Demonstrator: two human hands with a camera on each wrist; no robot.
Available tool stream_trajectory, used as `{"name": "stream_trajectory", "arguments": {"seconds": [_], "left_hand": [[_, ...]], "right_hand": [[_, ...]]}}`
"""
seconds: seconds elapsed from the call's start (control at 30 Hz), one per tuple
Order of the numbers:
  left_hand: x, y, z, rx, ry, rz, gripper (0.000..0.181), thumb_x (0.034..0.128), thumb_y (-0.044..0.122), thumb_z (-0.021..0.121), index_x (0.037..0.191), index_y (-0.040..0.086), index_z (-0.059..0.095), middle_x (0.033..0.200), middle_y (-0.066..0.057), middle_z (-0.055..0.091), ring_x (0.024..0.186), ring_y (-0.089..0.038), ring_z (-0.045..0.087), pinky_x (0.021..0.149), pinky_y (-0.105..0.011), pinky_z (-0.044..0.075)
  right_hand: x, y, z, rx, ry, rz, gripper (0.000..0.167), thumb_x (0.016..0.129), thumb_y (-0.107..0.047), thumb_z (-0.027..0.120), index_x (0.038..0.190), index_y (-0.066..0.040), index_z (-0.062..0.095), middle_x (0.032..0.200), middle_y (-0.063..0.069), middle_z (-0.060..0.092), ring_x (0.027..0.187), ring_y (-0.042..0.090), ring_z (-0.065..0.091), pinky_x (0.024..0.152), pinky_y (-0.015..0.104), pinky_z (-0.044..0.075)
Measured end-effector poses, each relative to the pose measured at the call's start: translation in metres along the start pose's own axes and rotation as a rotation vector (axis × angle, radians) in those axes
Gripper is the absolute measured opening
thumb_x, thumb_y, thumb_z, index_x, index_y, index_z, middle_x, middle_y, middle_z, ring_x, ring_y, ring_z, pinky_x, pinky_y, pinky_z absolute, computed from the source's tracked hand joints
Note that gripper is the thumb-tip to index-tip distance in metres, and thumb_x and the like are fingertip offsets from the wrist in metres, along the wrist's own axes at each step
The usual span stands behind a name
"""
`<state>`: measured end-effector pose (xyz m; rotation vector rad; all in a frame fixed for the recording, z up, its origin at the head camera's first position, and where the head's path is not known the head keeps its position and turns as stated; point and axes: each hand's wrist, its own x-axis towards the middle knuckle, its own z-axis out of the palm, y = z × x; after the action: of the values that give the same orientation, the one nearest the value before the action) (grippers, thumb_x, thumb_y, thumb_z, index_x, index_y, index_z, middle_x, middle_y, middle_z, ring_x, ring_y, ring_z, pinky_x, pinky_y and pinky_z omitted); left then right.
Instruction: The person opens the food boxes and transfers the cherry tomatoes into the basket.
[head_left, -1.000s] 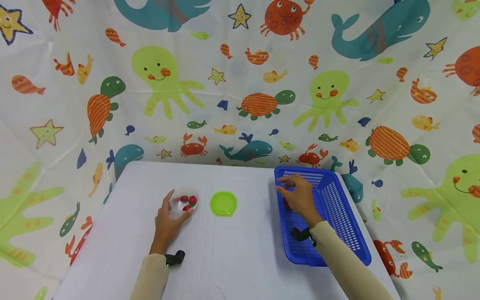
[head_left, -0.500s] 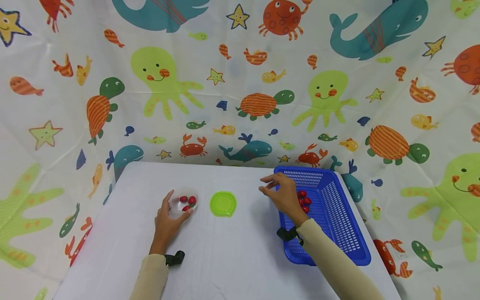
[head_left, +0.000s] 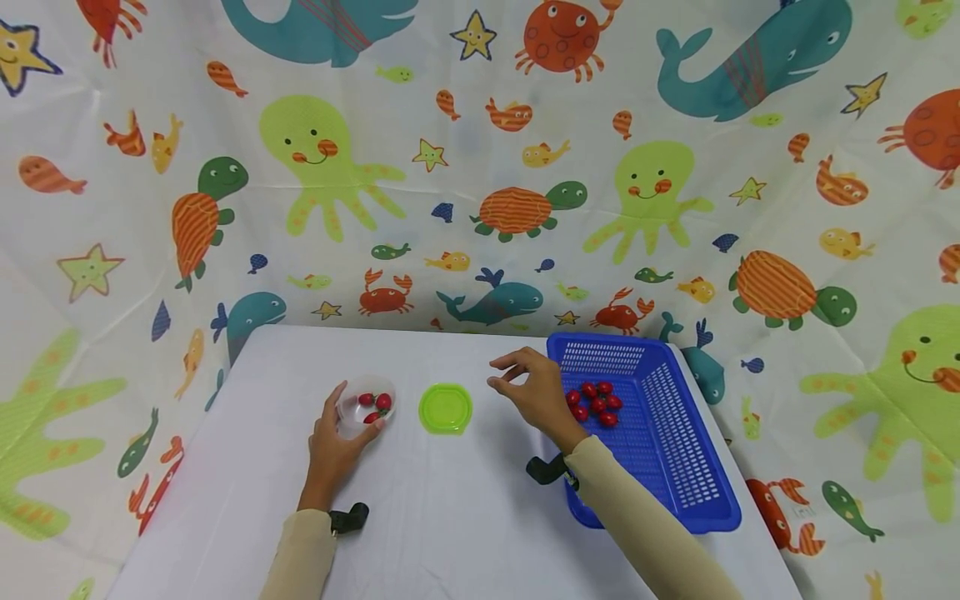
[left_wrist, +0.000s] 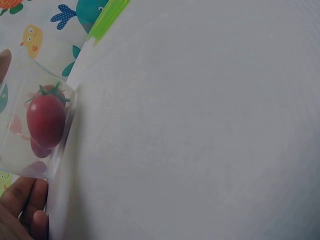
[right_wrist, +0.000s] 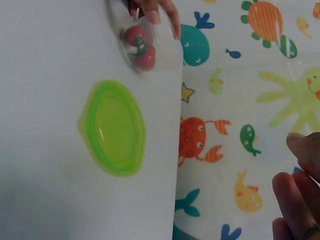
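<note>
A clear plastic container (head_left: 347,417) stands on the table at left, with 3 cherry tomatoes (head_left: 384,402) showing inside. My left hand (head_left: 330,450) grips its side, thumb and fingers around it; in the left wrist view a green-stemmed tomato (left_wrist: 46,120) shows through the wall. My right hand (head_left: 536,396) is in the air between the green lid (head_left: 446,409) and the blue basket (head_left: 645,475). Its thumb and fingers are bent loosely with a gap between them, and no object shows there. Several cherry tomatoes (head_left: 597,405) lie in the basket's left part.
The white table (head_left: 450,517) ends at a hanging cloth (head_left: 465,233) printed with sea animals. The lid lies flat between the container and the basket. The basket stands along the table's right edge.
My right hand has moved left from over the basket, uncovering the tomatoes there. My left hand and the container have stayed in place.
</note>
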<state>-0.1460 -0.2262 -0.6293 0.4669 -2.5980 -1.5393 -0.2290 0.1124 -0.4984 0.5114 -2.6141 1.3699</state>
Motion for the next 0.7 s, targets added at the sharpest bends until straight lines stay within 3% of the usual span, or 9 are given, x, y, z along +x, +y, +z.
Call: {"name": "stream_trajectory", "arguments": {"seconds": [0.23,0.7], "left_hand": [[0.0,0.001,0.0,-0.002,-0.003,-0.001,0.104,0.0912,0.054,0.08,0.171,0.036,0.016,0.174,-0.017,0.031,0.156,-0.047,0.031,0.119,-0.083,0.024],[-0.001,0.002,0.0,0.002,0.005,-0.005,0.104,0.091,0.054,0.08,0.171,0.036,0.016,0.173,-0.017,0.031,0.156,-0.046,0.032,0.119,-0.082,0.026]], "right_hand": [[0.002,-0.008,0.015,0.001,-0.056,0.032,0.023,0.091,-0.023,0.087,0.113,-0.023,0.082,0.106,-0.006,0.074,0.093,0.012,0.073,0.073,0.028,0.063],[0.006,-0.025,0.042,0.067,-0.099,0.001,0.025,0.09,-0.021,0.087,0.114,-0.021,0.081,0.107,-0.004,0.074,0.092,0.011,0.073,0.08,0.025,0.064]]}}
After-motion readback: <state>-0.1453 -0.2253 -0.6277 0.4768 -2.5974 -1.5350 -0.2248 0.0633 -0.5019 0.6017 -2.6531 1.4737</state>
